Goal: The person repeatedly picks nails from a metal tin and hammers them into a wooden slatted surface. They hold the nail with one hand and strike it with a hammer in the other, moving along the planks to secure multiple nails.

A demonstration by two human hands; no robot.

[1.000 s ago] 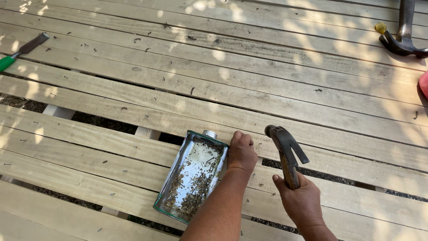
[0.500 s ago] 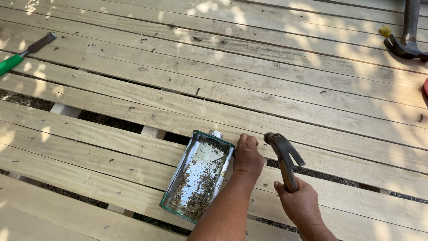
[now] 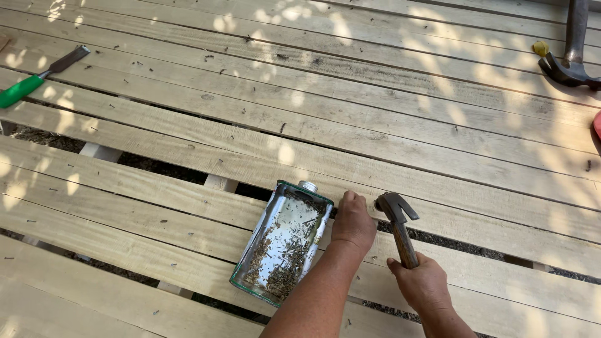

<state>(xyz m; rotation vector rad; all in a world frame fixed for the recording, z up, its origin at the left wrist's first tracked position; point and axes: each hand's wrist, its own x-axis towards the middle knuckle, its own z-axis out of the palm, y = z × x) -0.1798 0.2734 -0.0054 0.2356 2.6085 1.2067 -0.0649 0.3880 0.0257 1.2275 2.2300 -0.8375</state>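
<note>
My left hand rests on a pale deck plank with its fingers curled tight at the plank's edge. Whether the fingertips pinch anything is hidden. My right hand grips the wooden handle of a claw hammer. The hammer's head sits just right of my left fingertips, almost touching them. Left of my left wrist a rectangular metal tin, cut open on its broad side, lies flat with several small nails in it.
A second claw hammer and a small yellow object lie at the far right. A green-handled chisel lies at the far left. Gaps between planks show joists and ground below. A red object touches the right edge.
The hammer head has dropped and come closer to my left fingertips. My left hand has stayed beside the tin.
</note>
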